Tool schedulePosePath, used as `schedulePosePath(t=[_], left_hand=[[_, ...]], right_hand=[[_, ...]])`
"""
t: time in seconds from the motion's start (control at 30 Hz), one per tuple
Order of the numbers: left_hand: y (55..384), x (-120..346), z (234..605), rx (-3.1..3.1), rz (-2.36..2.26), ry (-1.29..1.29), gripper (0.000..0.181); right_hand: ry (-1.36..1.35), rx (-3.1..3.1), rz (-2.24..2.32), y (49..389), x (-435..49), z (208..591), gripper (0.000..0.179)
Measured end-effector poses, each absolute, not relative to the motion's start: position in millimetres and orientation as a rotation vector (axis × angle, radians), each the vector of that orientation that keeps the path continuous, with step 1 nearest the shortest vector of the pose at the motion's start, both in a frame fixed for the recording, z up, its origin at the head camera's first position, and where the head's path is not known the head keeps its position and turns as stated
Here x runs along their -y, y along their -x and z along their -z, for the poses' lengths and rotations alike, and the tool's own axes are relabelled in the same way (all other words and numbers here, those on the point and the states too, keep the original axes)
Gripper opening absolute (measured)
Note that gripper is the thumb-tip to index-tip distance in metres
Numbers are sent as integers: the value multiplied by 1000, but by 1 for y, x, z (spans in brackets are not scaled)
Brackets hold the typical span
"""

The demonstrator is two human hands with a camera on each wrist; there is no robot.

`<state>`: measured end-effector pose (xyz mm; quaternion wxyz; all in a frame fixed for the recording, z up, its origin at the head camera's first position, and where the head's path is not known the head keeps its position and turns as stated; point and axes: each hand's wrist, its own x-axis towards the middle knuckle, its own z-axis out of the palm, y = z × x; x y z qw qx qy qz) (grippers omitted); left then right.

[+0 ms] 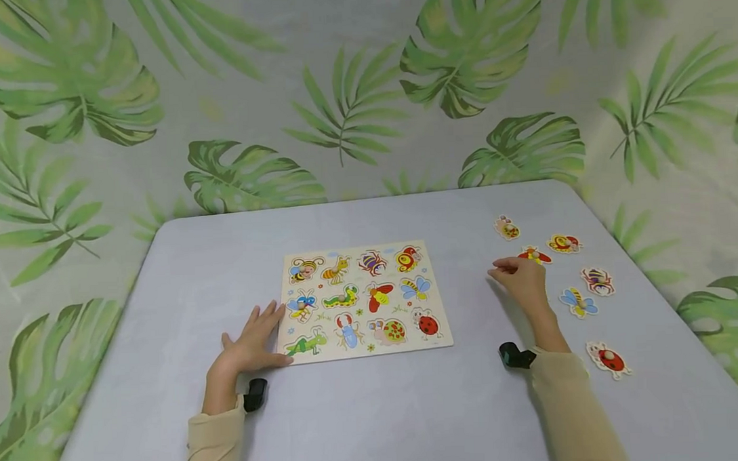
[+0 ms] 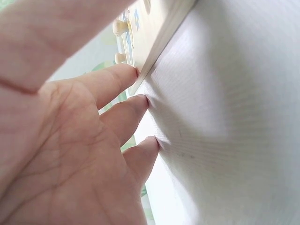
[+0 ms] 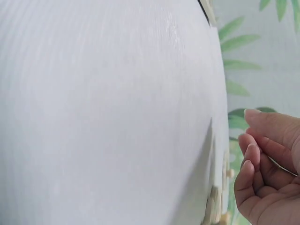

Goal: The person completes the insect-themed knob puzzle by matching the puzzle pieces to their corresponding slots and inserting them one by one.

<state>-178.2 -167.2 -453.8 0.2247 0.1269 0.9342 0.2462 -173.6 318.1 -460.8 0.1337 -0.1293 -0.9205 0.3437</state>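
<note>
A wooden insect puzzle board (image 1: 362, 356) lies flat on the table. My left hand (image 1: 254, 345) rests at its left side with fingers spread, the fingertips right at the edge and the thumb at the near-left corner. In the left wrist view the fingers (image 2: 124, 119) reach to the board's side, where knobs stand up. My right hand (image 1: 522, 284) hovers over the table right of the board, fingers loosely curled, thumb near the index finger (image 3: 251, 133), nothing visible between them. Just beyond it lies a red-winged firefly piece (image 1: 536, 254), partly hidden by the hand.
Around the right hand lie a snail piece (image 1: 507, 228), a red and yellow butterfly piece (image 1: 565, 243), a spider piece (image 1: 598, 281), a blue-winged dragonfly piece (image 1: 579, 303) and a ladybug piece (image 1: 608, 360). A leaf-print cloth (image 1: 364, 88) hangs behind the white table (image 1: 382, 420).
</note>
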Motion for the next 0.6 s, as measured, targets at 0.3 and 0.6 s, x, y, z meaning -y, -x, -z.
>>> schedulePosePath(t=[0.3, 0.6], left_hand=[[178, 165, 452, -2575, -685, -338, 99], [177, 164, 451, -2581, -672, -340, 99]], right_hand=[[510, 2682, -974, 156, -344, 460, 27], [621, 2683, -953, 145, -361, 460, 30]])
